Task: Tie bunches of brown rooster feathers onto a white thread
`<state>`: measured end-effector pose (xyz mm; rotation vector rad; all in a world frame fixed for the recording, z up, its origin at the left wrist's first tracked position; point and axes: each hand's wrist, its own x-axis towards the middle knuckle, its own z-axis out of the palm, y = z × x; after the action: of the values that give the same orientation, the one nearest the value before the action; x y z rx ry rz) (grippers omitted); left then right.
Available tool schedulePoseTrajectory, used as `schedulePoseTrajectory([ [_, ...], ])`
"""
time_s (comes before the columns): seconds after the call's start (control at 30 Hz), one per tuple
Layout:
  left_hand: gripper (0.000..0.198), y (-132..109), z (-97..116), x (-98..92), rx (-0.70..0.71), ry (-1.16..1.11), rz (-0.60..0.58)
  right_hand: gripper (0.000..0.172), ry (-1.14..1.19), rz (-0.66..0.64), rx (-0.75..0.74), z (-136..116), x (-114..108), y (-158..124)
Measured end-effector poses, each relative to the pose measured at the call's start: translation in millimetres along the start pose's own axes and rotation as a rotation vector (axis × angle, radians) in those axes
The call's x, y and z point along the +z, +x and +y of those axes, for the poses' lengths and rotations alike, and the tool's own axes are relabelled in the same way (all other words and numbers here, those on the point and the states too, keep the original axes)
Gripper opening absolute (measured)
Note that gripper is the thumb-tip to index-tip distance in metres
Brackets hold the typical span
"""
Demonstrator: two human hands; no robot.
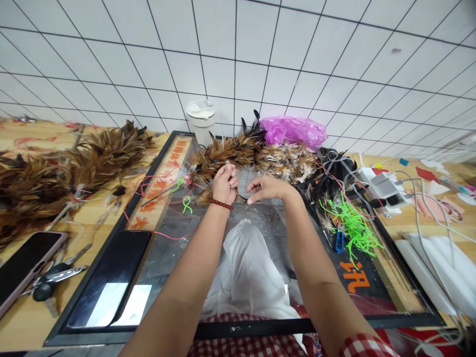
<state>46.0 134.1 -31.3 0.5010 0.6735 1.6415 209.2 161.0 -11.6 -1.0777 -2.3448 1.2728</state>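
My left hand (224,184), with a bead bracelet (222,204) at the wrist, is closed in a pinch. What its fingers hold is too small to make out. To its right, my right hand (270,189) hovers palm down, thumb and fingers curved with a gap between them. Just behind both hands lies a thick brown feather strand (226,151), running into paler fluffy feathers (286,161) and black feathers (345,171). Red cord (163,186) loops left of my left hand, near short green ties (187,205).
A framed glass board (167,218) bears a phone (111,272), blue thread snips (339,239) and a green string heap (353,223). Behind stand a white lidded cup (201,121) and a pink plastic bag (293,131). More feather strands (107,148) and keys (55,277) lie left; chargers (383,186) right.
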Motion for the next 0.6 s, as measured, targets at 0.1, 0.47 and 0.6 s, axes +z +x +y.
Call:
schedulePoseTrajectory([
  [0.1,0.022,0.6,-1.4,-0.9,0.003,0.005,0.009,0.025,-0.08,-0.002,-0.015,-5.2,13.4,6.5],
  [0.47,0.025,-1.3,-6.4,-1.1,-0.078,0.111,0.02,0.011,0.301,0.779,-0.117,-3.4,19.8,19.0],
  [0.6,0.026,-2.1,-10.3,-0.6,-0.117,0.143,-0.024,0.021,0.551,0.951,-0.232,2.2,30.6,29.0],
])
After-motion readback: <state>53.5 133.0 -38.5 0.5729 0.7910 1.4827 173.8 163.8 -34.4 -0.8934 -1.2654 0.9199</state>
